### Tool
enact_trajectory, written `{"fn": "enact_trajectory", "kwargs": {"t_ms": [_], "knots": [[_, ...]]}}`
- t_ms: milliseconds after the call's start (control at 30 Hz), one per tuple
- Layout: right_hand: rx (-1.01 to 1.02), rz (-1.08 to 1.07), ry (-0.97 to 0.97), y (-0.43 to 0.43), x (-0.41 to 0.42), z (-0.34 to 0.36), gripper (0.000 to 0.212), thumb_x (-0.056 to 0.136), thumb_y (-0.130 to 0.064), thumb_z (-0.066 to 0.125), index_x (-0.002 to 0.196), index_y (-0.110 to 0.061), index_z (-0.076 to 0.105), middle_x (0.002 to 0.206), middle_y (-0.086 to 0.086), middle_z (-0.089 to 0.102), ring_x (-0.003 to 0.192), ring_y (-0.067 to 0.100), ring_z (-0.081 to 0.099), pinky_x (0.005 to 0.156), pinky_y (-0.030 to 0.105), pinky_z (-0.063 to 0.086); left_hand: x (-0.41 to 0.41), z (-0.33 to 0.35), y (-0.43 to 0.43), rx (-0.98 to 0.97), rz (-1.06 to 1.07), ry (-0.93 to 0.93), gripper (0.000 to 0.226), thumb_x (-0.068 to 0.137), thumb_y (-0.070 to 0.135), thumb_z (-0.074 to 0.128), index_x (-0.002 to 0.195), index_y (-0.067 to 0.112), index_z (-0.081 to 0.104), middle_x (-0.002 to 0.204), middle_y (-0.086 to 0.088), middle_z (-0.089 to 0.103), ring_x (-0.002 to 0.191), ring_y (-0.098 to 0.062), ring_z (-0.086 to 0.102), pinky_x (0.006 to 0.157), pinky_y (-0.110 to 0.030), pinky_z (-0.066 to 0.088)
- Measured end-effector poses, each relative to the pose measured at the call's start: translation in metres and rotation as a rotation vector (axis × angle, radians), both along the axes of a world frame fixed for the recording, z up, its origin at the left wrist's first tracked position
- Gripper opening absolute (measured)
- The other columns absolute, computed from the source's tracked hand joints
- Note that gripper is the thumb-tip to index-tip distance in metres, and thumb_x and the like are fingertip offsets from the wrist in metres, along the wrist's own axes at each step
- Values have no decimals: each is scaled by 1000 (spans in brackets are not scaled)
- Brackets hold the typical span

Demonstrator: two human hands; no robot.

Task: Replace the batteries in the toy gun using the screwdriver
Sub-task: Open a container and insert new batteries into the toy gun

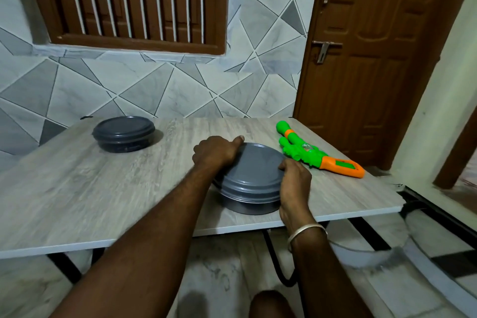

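Note:
A green and orange toy gun (320, 155) lies on the wooden table (103, 188) at the right, its orange grip toward the table's right edge. Just left of it stands a round grey lidded container (255, 178). My left hand (219, 152) grips the lid's far left rim, thumb on top. My right hand (294, 186) holds the lid's right rim with curled fingers; a silver bangle sits on that wrist. No screwdriver or batteries show in view.
A second dark lidded container (124, 134) sits at the table's back left. A tiled wall and a barred window rise behind the table, and a brown door (374, 59) stands at the right. The table's front edge is near my arms.

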State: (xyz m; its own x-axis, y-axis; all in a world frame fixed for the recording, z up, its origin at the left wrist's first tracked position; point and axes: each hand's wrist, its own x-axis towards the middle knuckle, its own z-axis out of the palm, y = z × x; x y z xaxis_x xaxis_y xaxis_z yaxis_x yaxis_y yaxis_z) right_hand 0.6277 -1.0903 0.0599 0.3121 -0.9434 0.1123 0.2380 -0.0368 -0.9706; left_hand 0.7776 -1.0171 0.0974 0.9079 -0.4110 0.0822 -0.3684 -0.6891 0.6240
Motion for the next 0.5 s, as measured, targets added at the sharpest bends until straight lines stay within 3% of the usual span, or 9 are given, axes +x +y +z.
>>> {"fn": "enact_trajectory", "kwargs": {"t_ms": [100, 200, 300, 400, 500], "knots": [[53, 11, 11, -3, 3, -2, 22, 87, -28, 52, 73, -14, 62, 83, -1, 68, 81, 19, 61, 67, 38, 43, 4, 0, 2, -31, -30, 47, 91, 78, 85, 38, 122, 10, 66, 131, -15, 63, 119, -37, 58, 99, -42, 45], [155, 65, -21, -8, 5, -4, 39, 84, -48, 53, 93, -16, 73, 96, 1, 76, 91, 21, 69, 78, 39, 53, 4, 1, 5, -56, -51, 49, 79, 88, 76, 43, 120, 8, 67, 129, -14, 65, 115, -35, 61, 91, -37, 46], [201, 131, -108, -12, 3, -3, 56, 83, -63, 50, 109, -20, 74, 102, 0, 76, 98, 19, 71, 89, 39, 55, 2, 3, 7, -146, -2, 50, 82, 85, 77, 48, 120, 6, 66, 128, -15, 65, 114, -36, 62, 84, -36, 46], [217, 128, -170, -10, 3, 1, 55, 91, -63, 44, 107, -19, 74, 102, 1, 77, 101, 20, 70, 92, 40, 54, 0, 10, 9, -254, 56, 25, 94, 77, 85, 46, 125, 5, 63, 130, -16, 64, 114, -37, 62, 86, -38, 48], [270, 107, -212, -4, 2, 4, 46, 99, -50, 43, 104, -16, 74, 102, 5, 76, 100, 21, 70, 92, 40, 54, -3, 16, 14, -295, 77, -9, 97, 78, 87, 44, 130, 6, 58, 135, -17, 61, 118, -38, 60, 93, -41, 48]]}}
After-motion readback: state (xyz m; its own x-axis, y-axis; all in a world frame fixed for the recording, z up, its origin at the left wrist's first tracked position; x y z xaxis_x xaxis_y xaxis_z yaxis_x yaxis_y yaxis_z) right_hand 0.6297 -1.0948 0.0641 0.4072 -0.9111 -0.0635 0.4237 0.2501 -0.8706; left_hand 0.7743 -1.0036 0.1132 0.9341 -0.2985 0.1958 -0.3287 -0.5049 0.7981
